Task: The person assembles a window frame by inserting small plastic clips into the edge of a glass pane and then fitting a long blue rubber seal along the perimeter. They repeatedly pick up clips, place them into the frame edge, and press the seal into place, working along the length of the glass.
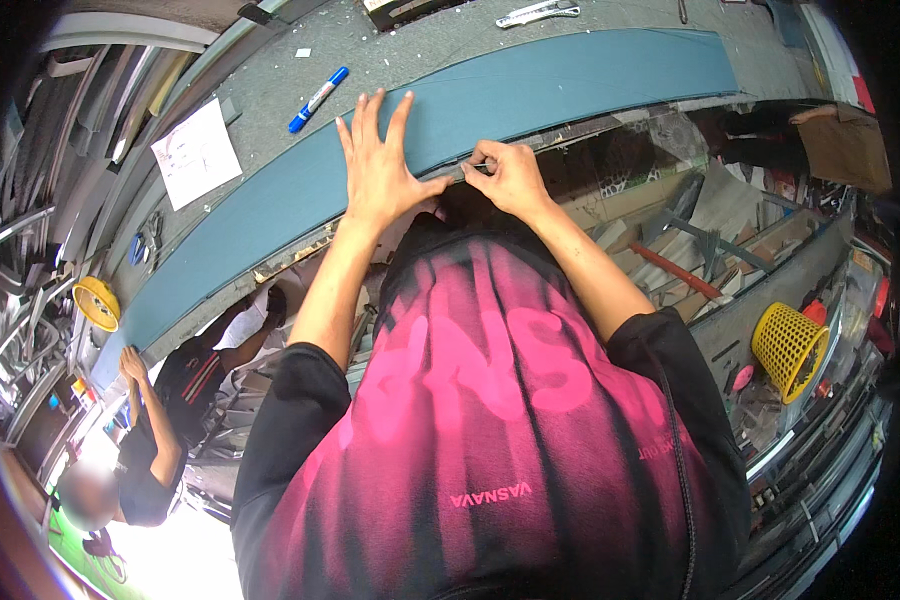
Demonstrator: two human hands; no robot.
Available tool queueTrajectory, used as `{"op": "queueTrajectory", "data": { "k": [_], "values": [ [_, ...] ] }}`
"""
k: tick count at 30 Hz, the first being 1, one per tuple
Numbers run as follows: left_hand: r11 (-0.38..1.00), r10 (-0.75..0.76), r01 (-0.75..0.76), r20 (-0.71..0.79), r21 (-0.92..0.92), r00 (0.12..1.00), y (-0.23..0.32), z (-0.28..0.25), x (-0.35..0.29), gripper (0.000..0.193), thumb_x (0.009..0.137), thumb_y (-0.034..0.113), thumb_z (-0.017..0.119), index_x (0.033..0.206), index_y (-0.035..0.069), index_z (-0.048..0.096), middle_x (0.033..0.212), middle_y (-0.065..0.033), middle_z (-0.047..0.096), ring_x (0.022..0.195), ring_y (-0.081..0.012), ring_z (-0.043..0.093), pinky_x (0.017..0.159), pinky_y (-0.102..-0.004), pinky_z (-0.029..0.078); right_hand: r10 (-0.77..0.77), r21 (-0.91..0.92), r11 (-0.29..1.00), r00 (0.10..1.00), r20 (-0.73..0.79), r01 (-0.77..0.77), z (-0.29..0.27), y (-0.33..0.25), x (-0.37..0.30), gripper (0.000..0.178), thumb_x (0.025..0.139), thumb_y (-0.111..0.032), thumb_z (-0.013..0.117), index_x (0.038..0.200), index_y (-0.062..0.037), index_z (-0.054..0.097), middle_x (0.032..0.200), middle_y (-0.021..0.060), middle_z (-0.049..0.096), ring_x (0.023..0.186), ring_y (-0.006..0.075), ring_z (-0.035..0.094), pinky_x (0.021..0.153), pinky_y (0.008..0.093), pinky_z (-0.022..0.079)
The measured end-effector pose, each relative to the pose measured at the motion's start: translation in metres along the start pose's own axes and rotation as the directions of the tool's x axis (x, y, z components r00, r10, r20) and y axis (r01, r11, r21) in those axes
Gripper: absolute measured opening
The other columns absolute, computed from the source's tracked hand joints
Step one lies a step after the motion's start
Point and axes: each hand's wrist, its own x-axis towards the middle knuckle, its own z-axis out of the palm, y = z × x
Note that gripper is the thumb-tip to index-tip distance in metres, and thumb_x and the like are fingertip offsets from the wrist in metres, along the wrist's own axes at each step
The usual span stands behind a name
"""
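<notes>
A long blue-grey strip of sheet material [570, 80] lies along the workbench, curving across the view. My left hand [375, 170] rests on it with fingers spread and the thumb stretched toward its near edge. Beside that thumb, my right hand [510, 180] is closed in a pinch at the near edge. A small thin piece shows at its fingertips, too small to name. At the strip's far left end, a co-worker's hands [133, 365] touch or hover close to the strip; I cannot tell which.
On the grey bench [260, 95] lie a blue-and-white marker [318, 100], a white paper sheet [197, 153], a utility knife [538, 13] and pliers [148, 240]. A yellow basket [97, 303] is at left, another yellow basket [790, 350] at lower right. Metal profiles [90, 110] crowd the left.
</notes>
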Motion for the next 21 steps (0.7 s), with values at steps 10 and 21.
{"op": "queueTrajectory", "data": {
  "k": [10, 21],
  "values": [
    [0.999, 0.048, -0.048, -0.035, -0.024, 0.998, -0.017, 0.022, 0.012, 0.126, 0.060, 0.048, 0.103, 0.168, 0.014, 0.049, 0.163, -0.0251, 0.050, 0.156, -0.0472, 0.045, 0.134, -0.0729, 0.024, -0.059, 0.062, 0.996, 0.989, -0.136, 0.068, 0.015, 0.007, -0.001, 0.025, 0.094, -0.025, 0.089, 0.093, -0.0024, 0.078, 0.061, 0.0119, 0.063, 0.048, 0.0146, 0.049, 0.051, 0.0373, 0.041],
    [0.992, 0.107, -0.111, -0.066, -0.054, 0.992, -0.026, 0.025, 0.008, 0.108, 0.064, 0.043, 0.102, 0.159, 0.017, 0.059, 0.162, -0.0225, 0.052, 0.154, -0.0467, 0.046, 0.132, -0.0677, 0.027, -0.033, 0.045, 0.998, 0.992, -0.126, 0.039, 0.013, 0.007, 0.001, 0.023, 0.092, -0.026, 0.088, 0.093, -0.0050, 0.080, 0.064, 0.0165, 0.068, 0.058, 0.0320, 0.070, 0.059, 0.0448, 0.053]
  ]
}}
